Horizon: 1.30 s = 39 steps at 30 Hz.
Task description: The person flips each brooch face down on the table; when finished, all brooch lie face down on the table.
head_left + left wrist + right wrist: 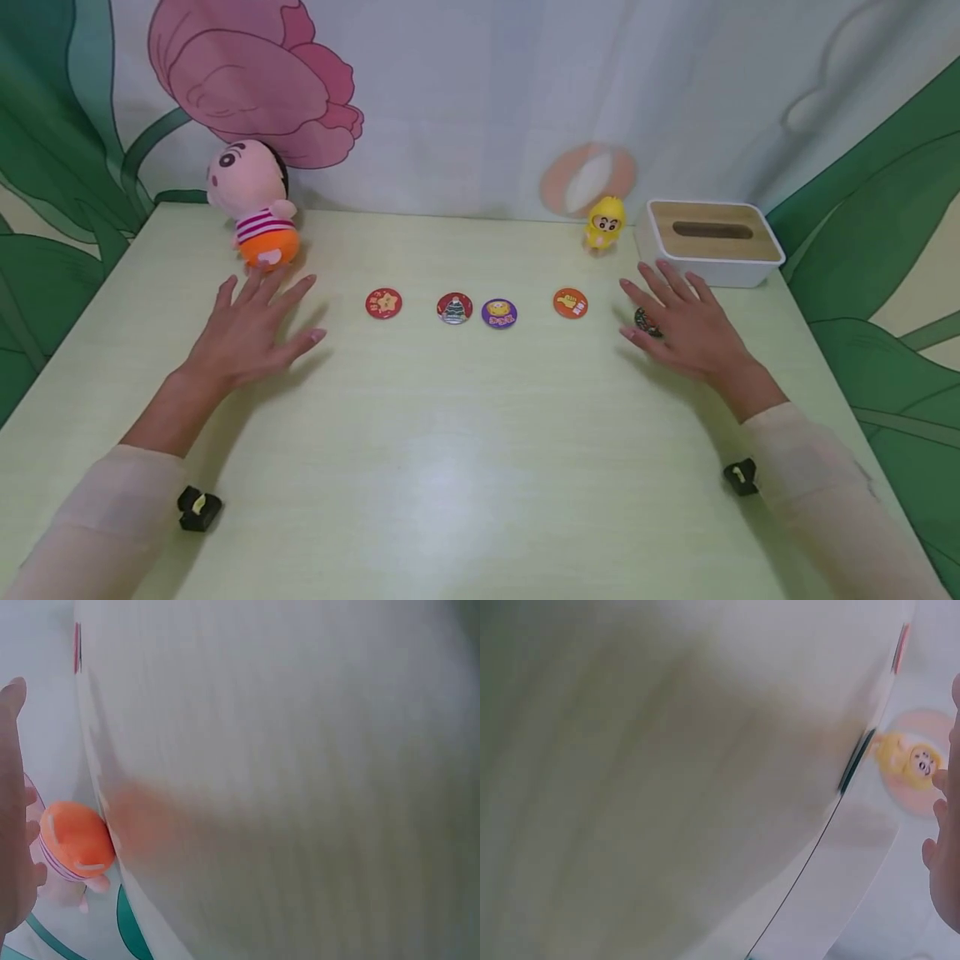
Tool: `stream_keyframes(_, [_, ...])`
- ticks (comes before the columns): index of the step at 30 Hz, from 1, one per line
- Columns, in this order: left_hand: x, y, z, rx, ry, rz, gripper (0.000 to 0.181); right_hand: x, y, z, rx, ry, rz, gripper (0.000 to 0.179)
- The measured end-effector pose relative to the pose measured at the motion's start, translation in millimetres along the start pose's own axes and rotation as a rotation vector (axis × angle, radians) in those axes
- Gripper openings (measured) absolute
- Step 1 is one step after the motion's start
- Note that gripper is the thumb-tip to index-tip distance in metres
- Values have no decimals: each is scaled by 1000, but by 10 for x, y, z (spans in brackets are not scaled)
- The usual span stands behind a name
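My left hand (247, 329) hovers over the left of the table with its fingers spread, just in front of a plush doll (262, 208) in orange shorts. Over on the right, my right hand (686, 329) also has spread fingers and holds nothing. Partly hidden beneath it lies a dark round badge (647, 323), its design mostly covered. Between the hands, a red star badge (384, 303), a red badge with a tree (454, 308), a purple badge (499, 313) and an orange badge (571, 303) lie flat in a loose row.
A small yellow figurine (604, 223) stands at the back edge. Beside it, a white tissue box (712, 242) with a wooden lid sits at the back right. A curtain (450, 108) with printed flowers hangs behind the pale table (465, 467).
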<state>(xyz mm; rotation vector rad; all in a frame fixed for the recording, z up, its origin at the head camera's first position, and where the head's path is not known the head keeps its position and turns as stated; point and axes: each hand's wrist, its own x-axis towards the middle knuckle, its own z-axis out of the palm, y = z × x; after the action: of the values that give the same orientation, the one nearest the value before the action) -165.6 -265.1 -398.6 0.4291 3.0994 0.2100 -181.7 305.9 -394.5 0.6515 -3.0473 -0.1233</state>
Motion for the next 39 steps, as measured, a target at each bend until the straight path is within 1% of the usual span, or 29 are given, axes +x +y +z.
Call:
stream_keyframes(3, [21, 28, 1, -7, -2, 16, 83, 70, -70, 6, -2, 9, -13, 77])
stream_keyframes(8, [62, 84, -16, -38, -24, 32, 79, 215, -204, 8, 12, 18, -56, 75])
stream_keyframes(15, [143, 152, -11, -65, -36, 40, 75, 456, -465, -37, 53, 38, -136, 69])
stream_keyframes(19, [199, 199, -3, -83, -33, 58, 73, 585, -617, -70, 83, 44, -172, 67])
stream_keyframes(23, [243, 247, 5, -106, -52, 53, 72, 717, -771, -78, 86, 35, -200, 67])
stream_keyframes(26, [282, 269, 24, -122, -75, 39, 73, 813, -899, -86, 85, 13, -215, 67])
stream_keyframes(28, [310, 279, 34, -131, -79, 39, 72, 876, -987, -88, 86, 3, -224, 68])
stream_keyframes(33, [370, 306, 58, -158, -73, 55, 69, 1031, -1211, -78, 123, -5, -246, 68])
stream_keyframes(39, [435, 349, 87, -175, -107, 57, 72, 1172, -1442, -82, 189, -12, -256, 67])
